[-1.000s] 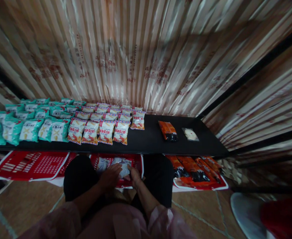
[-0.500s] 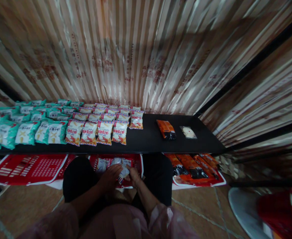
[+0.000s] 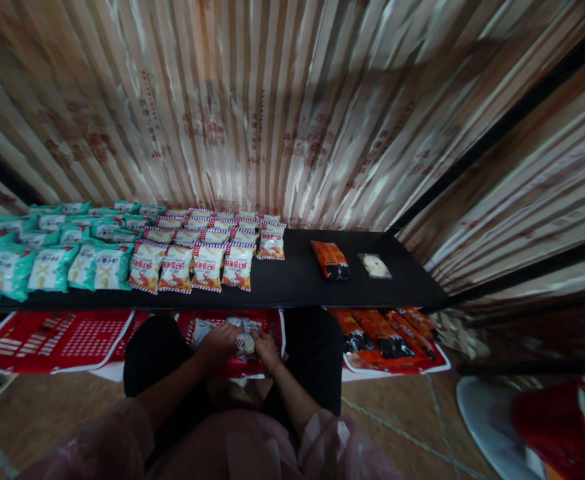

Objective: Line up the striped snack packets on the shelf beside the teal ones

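My left hand [image 3: 221, 341] and my right hand [image 3: 266, 349] are over a red basket [image 3: 232, 368] between my knees, below the shelf's front edge. Between them is a small snack bag [image 3: 245, 344], pale and shiny, its edges closed in by the fingers of both hands. Other pale snack bags [image 3: 202, 328] lie in the same basket, partly covered by my left hand. On the black shelf [image 3: 292, 283] in front stand rows of white-and-orange snack bags [image 3: 207, 267], with teal snack bags [image 3: 112, 265] to their left.
An orange packet [image 3: 330, 261] and a small clear packet with white contents [image 3: 374, 265] lie on the shelf's right part. Below it are a red basket [image 3: 67, 340] at left and a basket of orange packets [image 3: 390, 333] at right. A striped curtain [image 3: 272, 133] hangs behind.
The snack bag has gone down slightly and away from me, into the basket, with both hands still at it. The things on the shelf stay put; the view has shifted a little.
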Demonstrator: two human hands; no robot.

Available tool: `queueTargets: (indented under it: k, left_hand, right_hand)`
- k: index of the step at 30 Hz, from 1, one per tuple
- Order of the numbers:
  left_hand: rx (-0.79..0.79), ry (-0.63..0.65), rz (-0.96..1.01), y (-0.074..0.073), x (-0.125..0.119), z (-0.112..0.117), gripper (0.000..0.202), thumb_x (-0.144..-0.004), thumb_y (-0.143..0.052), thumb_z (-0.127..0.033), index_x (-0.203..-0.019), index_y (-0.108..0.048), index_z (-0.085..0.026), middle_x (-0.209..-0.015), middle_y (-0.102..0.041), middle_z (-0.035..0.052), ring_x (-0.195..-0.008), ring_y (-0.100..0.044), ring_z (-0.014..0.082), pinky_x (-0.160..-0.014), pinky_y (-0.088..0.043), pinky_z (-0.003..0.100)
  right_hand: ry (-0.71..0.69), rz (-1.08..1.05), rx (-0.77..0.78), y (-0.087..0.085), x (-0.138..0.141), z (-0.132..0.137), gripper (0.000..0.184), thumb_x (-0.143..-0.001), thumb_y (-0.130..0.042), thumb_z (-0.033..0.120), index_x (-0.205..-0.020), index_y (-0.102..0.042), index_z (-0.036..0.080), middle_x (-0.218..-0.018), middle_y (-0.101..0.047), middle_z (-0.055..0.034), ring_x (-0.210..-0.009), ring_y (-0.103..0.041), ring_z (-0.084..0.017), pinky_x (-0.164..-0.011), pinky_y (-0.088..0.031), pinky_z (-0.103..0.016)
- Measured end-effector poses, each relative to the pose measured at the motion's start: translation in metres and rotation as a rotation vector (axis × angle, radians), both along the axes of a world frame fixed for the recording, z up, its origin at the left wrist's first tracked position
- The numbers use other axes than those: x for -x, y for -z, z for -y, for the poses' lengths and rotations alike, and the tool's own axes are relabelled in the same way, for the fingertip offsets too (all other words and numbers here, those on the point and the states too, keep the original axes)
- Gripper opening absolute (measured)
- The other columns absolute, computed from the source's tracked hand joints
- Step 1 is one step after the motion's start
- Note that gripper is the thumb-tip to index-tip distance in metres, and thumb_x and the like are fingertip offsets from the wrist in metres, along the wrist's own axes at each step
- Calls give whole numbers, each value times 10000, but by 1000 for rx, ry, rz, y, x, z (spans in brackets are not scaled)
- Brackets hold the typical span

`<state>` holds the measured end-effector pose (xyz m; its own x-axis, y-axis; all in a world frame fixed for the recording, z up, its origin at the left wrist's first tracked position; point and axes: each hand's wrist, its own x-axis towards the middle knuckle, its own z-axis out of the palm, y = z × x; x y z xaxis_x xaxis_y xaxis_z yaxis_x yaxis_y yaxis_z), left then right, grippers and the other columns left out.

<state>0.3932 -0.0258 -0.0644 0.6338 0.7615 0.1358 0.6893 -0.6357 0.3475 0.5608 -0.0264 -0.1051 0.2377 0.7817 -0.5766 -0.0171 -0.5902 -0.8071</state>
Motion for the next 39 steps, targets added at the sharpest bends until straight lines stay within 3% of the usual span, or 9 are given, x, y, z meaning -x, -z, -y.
queueTargets:
  k: [4, 9, 14, 22, 31, 36, 39]
  left_hand:
    - [-47, -2, -29, -6, -6, -2, 224, -854, -473, -230, -1044, -560, -148, -947, -628, 88, -893, -562, 216, -808, -445, 340]
    - [52, -67, -26, -16, -13, -8, 282, -899, -408, -367, -1000, -577, -165, -955, -647, 82, -918, -578, 209, -824, -444, 324]
    - [233, -141, -17, -32, -13, -17, 372, -905, -344, -445, -984, -582, -171, -980, -649, 85, -948, -588, 199, -838, -423, 283]
    - [350, -234, -68, -49, -15, -26, 428, -887, -328, -477, -1016, -585, -160, -971, -664, 113, -926, -612, 251, -776, -411, 294]
    - [445, -215, 45, -60, -28, -40, 411, -855, -363, -482, -847, -634, -173, -813, -673, 74, -732, -608, 209, -680, -399, 260]
    - [517, -212, 224, -59, -31, -48, 454, -824, -390, -540, -781, -641, -165, -758, -654, 40, -700, -571, 182, -646, -389, 246]
    - [646, -222, 425, -63, -30, -51, 478, -795, -430, -576, -778, -637, -145, -750, -646, 29, -716, -559, 171, -641, -395, 239]
  right_hand:
    - [-145, 179, -59, -16, -5, 0, 310, -806, -492, 419, -699, -687, 202, -691, -667, -21, -831, -600, -192, -724, -419, -243]
    - [-466, 507, -218, -36, -4, 4, 581, -908, -194, 475, -795, -685, 187, -763, -680, -65, -774, -611, -197, -706, -407, -270]
    - [-592, 429, -375, -50, -8, 10, 666, -916, -82, 464, -779, -662, 165, -799, -674, -110, -788, -605, -196, -718, -401, -279]
    - [-565, 341, -488, -51, -8, 15, 569, -871, -257, 576, -939, -646, 166, -811, -664, -45, -768, -586, -172, -661, -402, -241]
    - [-452, 485, -441, -50, -8, 14, 656, -869, -200, 613, -901, -686, 173, -693, -665, -55, -626, -568, -156, -561, -356, -229]
    - [-347, 501, -438, -43, -12, 15, 692, -846, -203, 650, -812, -700, 169, -632, -653, -63, -565, -558, -157, -529, -369, -233]
    - [-226, 425, -443, -45, -14, 12, 699, -823, -228, 678, -825, -702, 164, -635, -662, -70, -574, -573, -168, -527, -401, -238]
